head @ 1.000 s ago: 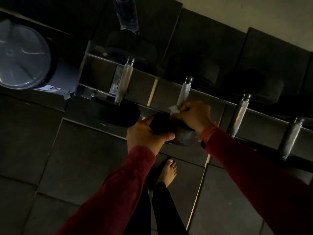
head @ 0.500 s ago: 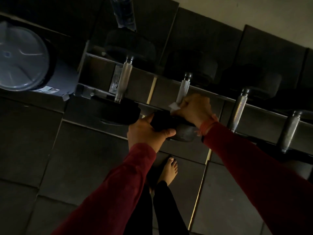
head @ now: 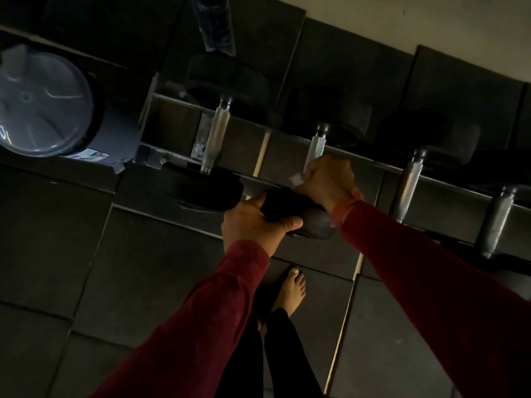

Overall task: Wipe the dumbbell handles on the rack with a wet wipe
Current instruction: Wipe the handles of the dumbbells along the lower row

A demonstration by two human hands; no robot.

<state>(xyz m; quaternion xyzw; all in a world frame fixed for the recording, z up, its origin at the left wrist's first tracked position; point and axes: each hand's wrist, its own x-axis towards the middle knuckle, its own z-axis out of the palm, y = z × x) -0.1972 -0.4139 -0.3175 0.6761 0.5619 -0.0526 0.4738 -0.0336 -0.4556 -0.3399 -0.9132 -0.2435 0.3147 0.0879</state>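
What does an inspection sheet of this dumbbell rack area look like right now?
Surface: dark floor tiles, dimly lit.
Job's things: four dumbbells on the rack; wipe on the second handle.
Clutter: grey bin left of the rack; bottle behind it.
Hands: right hand grips wipe and handle; left hand holds that dumbbell's near weight.
Cables: nothing seen.
Surroundings: pale wall; the person's bare foot on the floor.
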